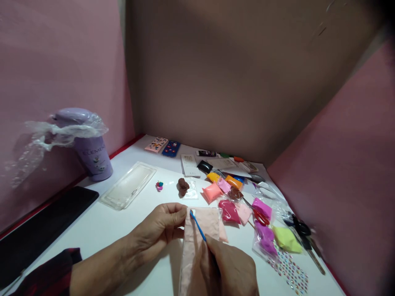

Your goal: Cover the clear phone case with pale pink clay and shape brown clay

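My left hand [160, 230] pinches the top left edge of a pale pink clay packet [197, 242] that lies on the white table [117, 222]. My right hand [230, 269] is closed round a thin blue tool [197, 225], whose tip rests at the packet's upper left corner beside my left fingertips. A dark red sleeve covers my left forearm.
Several coloured clay packets [230, 210] lie to the right, with red-handled scissors [261, 217], black scissors [304, 236] and a sticker sheet [291, 271]. A brown clay lump [183, 185], a clear case [129, 185], a lilac cup [92, 154] under plastic wrap and a black slab [43, 228] lie to the left.
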### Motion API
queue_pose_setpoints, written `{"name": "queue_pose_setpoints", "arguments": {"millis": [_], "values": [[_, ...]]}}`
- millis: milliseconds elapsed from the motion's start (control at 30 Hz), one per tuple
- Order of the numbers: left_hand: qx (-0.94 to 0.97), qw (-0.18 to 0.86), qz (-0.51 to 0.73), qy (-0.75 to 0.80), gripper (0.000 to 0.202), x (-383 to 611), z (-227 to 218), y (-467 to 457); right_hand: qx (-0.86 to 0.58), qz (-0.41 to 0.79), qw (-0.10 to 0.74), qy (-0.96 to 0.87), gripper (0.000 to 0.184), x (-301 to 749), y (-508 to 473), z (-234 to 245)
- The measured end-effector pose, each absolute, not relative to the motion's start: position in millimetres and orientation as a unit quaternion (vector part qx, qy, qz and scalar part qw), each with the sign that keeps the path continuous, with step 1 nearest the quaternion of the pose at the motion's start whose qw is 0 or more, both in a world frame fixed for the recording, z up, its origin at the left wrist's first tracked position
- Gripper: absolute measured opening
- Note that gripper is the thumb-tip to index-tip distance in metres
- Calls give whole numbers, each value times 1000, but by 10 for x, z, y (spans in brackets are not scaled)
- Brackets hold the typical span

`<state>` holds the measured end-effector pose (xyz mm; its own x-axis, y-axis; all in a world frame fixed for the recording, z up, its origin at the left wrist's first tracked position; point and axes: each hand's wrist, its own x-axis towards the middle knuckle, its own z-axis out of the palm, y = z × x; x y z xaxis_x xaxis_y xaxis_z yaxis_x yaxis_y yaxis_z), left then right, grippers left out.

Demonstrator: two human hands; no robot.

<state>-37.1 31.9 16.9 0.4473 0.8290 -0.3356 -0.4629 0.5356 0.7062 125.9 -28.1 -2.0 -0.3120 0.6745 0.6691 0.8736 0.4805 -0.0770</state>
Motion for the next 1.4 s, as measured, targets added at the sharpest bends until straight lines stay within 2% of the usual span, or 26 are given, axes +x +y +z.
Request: {"name": "queue_pose_setpoints", "arguments": {"millis": [300,467,567,733,900,1100,1233,1400], "values": [[269,812,393,338,15,-380,140,347,-528,-108,265,-800,26,1272,-346,-140],[267,813,395,335,15,-381,150,345,-520,-155,367,-756,31,1220,-343,-184],[267,816,392,331,15,-384,150,339,-512,-170,370,-757,33,1231,-307,-214],[260,824,388,321,15,-387,142,337,-460,-179,343,-799,17,1317,-327,-149],[248,842,384,288,13,-380,143,330,-446,-225,461,-733,11,1363,-308,-73],[261,832,388,297,12,-392,94,348,-515,-246,440,-693,12,1542,-194,25],[280,817,400,308,13,-410,76,375,-594,-267,381,-656,19,1687,-47,35],[282,804,412,324,12,-419,97,400,-618,-189,337,-684,26,1776,62,-92]]}}
